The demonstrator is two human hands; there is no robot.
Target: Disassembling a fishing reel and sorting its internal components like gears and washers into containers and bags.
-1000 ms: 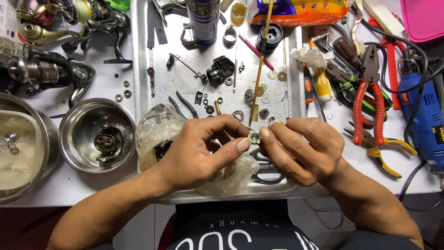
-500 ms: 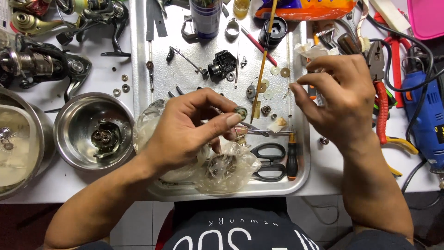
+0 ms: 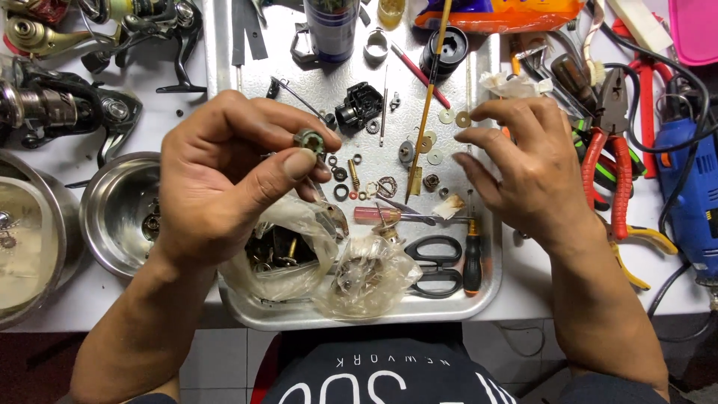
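left hand (image 3: pixel 224 179) raised over the metal tray (image 3: pixel 490 292), thumb and fingertips closed on a small greenish gear (image 3: pixel 310 140), held above the loose washers (image 3: pixel 437 138) and small parts on the tray. right hand (image 3: pixel 523 164) holds nothing, fingers spread and half curled, hovering over the tray's right edge just beside the red pliers (image 3: pixel 609 161). two clear bags (image 3: pixel 321 262) of parts lie on the tray under the left hand, scissors (image 3: pixel 432 263) and a screwdriver (image 3: pixel 472 258) next to them, steel bowl (image 3: pixel 116 217) left of the tray, blue drill (image 3: pixel 692 187) far right.
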